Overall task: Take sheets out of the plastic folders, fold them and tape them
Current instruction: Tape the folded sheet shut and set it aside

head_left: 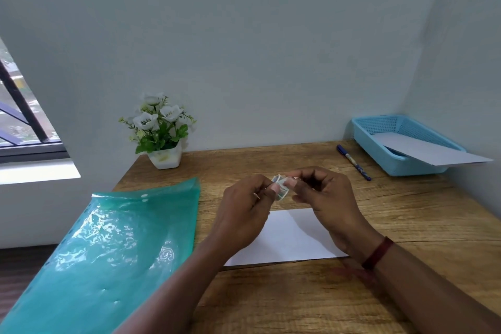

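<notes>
Wooden desk (298,306) in a pale-walled corner. Folded sheet (292,241) lies flat on it, unweighted, below both hands. Left hand (244,214) curls round a small clear tape roll (280,188), held above the sheet. Right hand (328,203) pinches at the roll's rim, probably hunting the loose end. Risks: thin tape could tear short or stick to itself; the fold may spring open with nothing pressing it. Green folder (113,247) overhangs the desk's left edge and could slide if nudged.
</notes>
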Tool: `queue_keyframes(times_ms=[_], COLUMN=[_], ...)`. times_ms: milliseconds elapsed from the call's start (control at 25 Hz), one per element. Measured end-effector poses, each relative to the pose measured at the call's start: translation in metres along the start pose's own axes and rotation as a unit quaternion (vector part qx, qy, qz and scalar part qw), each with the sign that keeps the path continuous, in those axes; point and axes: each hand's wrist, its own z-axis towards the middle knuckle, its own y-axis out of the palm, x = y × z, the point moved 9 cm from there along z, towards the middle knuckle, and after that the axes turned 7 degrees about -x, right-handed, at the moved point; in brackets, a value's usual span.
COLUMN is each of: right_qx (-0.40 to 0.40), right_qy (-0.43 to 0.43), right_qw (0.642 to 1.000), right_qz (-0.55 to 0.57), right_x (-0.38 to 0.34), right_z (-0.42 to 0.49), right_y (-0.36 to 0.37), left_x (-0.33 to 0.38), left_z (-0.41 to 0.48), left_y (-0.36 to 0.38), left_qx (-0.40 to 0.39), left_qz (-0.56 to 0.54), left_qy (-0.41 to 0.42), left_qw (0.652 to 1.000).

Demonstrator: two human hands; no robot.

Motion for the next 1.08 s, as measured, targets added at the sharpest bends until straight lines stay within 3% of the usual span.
queue_keyframes(times_ms=[320,520,720,840,1080], right_qx=[0.019,0.022,0.042,0.045,0.02], right_qy=[-0.002,0.005,0.014,0.024,0.038], right_qw=[0.998,0.998,0.998,0.998,0.999], right_qz=[0.065,0.06,0.033,0.022,0.01], right_x=[-0.003,-0.004,0.002,0.005,0.004], right_z=[0.003,0.003,0.004,0.003,0.004], right_y=[-0.009,-0.013,-0.018,-0.019,-0.016], left_x=[-0.006,-0.01,-0.01,-0.021,-0.035], left_z=[-0.001,-0.002,-0.002,-0.002,0.005], left_y=[-0.004,-0.017,-0.041,-0.052,-0.065], left_qx=[0.014,0.062,0.14,0.163,0.153], left_qz=[-0.037,-0.032,0.079,0.18,0.262], left_qy=[-0.046,-0.052,-0.023,-0.064,-0.128], left_qw=[0.998,0.996,0.987,0.968,0.944])
